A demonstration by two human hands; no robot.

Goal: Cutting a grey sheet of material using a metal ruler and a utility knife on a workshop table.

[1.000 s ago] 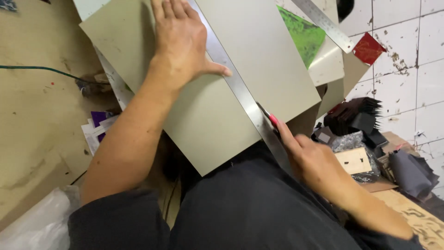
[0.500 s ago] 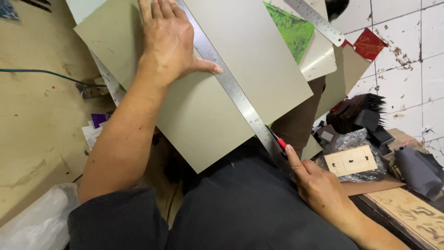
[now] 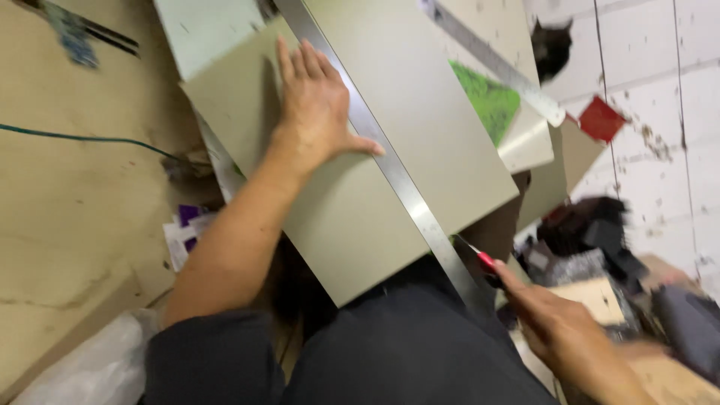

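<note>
A grey-green board (image 3: 360, 172) is pressed flat under the left hand (image 3: 319, 105), fingers spread, thumb touching a long steel ruler (image 3: 390, 172) laid diagonally across it. A red-handled knife (image 3: 480, 259) is pinched in the right hand (image 3: 559, 330) at the board's near edge, beside the ruler. No containers can be made out in the blurred clutter to the right.
</note>
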